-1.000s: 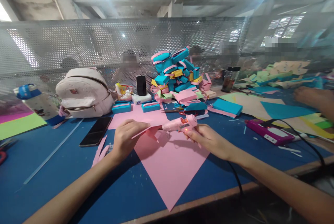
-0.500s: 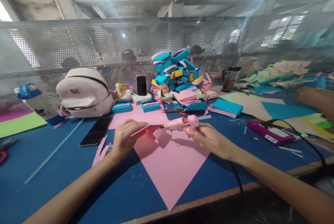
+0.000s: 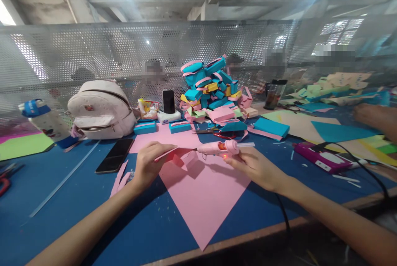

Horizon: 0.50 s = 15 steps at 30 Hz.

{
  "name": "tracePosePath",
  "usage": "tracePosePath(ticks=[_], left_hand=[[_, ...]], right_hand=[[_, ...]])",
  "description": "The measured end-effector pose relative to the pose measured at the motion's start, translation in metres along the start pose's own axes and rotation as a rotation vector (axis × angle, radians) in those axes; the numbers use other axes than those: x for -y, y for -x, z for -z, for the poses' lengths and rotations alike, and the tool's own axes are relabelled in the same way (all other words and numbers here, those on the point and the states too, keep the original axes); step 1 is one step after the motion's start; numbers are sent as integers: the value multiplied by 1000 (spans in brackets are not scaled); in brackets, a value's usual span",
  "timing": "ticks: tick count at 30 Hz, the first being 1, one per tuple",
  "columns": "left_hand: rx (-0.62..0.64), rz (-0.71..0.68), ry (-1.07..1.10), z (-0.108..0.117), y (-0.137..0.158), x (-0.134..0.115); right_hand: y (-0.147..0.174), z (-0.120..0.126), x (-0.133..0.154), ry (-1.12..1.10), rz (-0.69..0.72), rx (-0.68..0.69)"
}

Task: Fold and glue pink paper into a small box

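My left hand (image 3: pixel 151 161) is closed on a folded piece of pink paper (image 3: pixel 178 157), held above the table. In my right hand (image 3: pixel 252 166) is a pink glue gun (image 3: pixel 217 148) with a glowing orange light and a clear glue stick poking from its back. Its nozzle points left and is at the right edge of the folded paper; whether they touch I cannot tell. Beneath both hands lies a large pink sheet (image 3: pixel 204 208), one corner toward me. A black cord hangs below my right wrist.
Behind stands a pile of blue, pink and yellow paper boxes (image 3: pixel 214 88). A black phone (image 3: pixel 114 156), a white backpack (image 3: pixel 99 111) and a bottle (image 3: pixel 49 123) are left. Scissors (image 3: pixel 206 130) lie mid-table. A purple power bank (image 3: pixel 322 157) and another person's hand (image 3: pixel 372 117) are right.
The glue gun has shifted slightly right and levelled out, its glue stick now showing behind it. My left hand and the folded paper have barely moved.
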State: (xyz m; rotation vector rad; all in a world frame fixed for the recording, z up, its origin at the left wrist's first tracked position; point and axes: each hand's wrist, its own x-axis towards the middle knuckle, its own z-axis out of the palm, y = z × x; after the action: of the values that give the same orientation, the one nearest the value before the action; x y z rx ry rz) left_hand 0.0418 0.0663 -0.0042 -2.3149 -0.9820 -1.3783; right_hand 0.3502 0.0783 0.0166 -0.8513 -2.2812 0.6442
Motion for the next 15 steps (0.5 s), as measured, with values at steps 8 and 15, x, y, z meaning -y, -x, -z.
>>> tracePosePath(ticks=[8,15], left_hand=[[-11,46,1,-1,3,1],[2,85,0,-1,4,2]], right_hand=[[5,-1,-15,262,125,-91],[6,1,-12,219,145,-110]])
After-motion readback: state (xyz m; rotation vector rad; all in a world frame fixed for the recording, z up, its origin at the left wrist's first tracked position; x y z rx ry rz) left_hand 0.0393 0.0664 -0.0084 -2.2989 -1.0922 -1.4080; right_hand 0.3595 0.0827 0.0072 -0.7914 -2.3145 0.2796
